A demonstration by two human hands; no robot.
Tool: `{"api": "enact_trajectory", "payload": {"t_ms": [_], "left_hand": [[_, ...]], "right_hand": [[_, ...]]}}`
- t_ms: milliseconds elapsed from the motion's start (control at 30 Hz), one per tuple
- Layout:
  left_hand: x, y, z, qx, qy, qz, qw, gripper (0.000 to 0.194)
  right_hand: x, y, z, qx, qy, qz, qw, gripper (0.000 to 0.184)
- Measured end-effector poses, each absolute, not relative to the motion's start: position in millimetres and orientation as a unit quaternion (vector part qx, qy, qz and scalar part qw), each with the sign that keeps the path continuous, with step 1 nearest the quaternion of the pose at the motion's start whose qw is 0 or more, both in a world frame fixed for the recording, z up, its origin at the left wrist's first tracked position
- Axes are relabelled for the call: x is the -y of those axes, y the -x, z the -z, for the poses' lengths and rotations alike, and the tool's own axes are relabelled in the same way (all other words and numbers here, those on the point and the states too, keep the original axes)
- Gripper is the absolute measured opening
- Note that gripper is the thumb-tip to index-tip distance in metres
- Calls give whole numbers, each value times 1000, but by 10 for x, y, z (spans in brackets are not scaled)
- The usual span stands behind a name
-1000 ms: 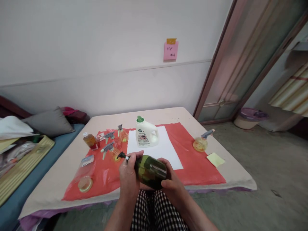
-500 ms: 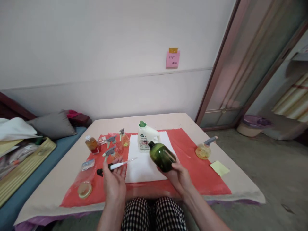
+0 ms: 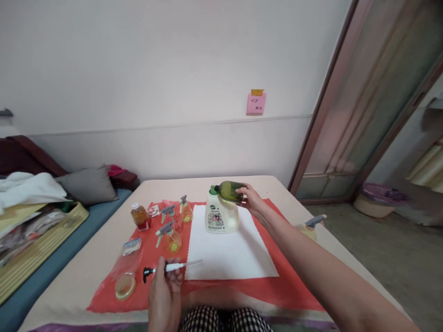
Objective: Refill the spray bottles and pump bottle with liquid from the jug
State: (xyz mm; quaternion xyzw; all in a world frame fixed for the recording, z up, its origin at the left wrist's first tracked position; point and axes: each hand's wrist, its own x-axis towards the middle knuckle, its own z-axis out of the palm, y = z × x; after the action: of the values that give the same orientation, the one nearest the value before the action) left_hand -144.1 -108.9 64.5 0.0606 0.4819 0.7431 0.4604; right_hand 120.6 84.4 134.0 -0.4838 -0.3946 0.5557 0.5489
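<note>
In my right hand (image 3: pixel 247 194) is a green bottle (image 3: pixel 229 190), tipped onto its side with its neck to the left. The neck is at the mouth of a white jug (image 3: pixel 215 216) with a green top (image 3: pixel 212 190); whether they touch I cannot tell. My left hand (image 3: pixel 166 286) is closed around a pump head (image 3: pixel 169 267) with a black nozzle, a white body and a clear tube pointing right. The jug stands upright on a white sheet (image 3: pixel 231 258).
Several spray bottles (image 3: pixel 173 240) and an amber bottle (image 3: pixel 140 216) stand on the left. Nearer lie a round lid (image 3: pixel 125 287) and a plastic packet (image 3: pixel 131 249). Another spray bottle (image 3: pixel 311 227) is partly behind my right forearm. A red cloth (image 3: pixel 204 295) covers part of the table.
My right hand has moved forward and up with the green bottle, tilting it level at the jug's mouth. My left hand still holds the pump head. The view has shifted slightly.
</note>
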Motion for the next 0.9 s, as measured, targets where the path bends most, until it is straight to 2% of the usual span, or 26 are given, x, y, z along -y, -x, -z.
{"api": "enact_trajectory", "payload": {"t_ms": [133, 333, 500, 633, 700, 833, 900], "left_hand": [[1111, 1482, -604, -465, -25, -735, 493, 14], [1131, 1481, -604, -474, -23, -722, 503, 12], [1150, 1466, -532, -480, -37, -715, 507, 11], [1178, 1478, -454, -482, -51, -709, 512, 22], [1187, 1490, -429, -480, -52, -709, 515, 25], [1193, 1506, -409, -474, -48, -707, 523, 28], [1194, 1507, -410, -471, -60, -700, 533, 32]], "right_hand": [[-994, -1200, -1573, 469, 534, -504, 491, 40], [-1161, -1147, -1903, 545, 600, -417, 411, 39], [-1295, -977, -2073, 618, 598, -341, 379, 39], [-1312, -796, -2213, 675, 585, -282, 350, 40], [-1299, -716, -2275, 694, 584, -255, 334, 43], [-1281, -607, -2350, 713, 593, -216, 307, 65], [-1284, -581, -2362, 718, 595, -204, 298, 69]]}}
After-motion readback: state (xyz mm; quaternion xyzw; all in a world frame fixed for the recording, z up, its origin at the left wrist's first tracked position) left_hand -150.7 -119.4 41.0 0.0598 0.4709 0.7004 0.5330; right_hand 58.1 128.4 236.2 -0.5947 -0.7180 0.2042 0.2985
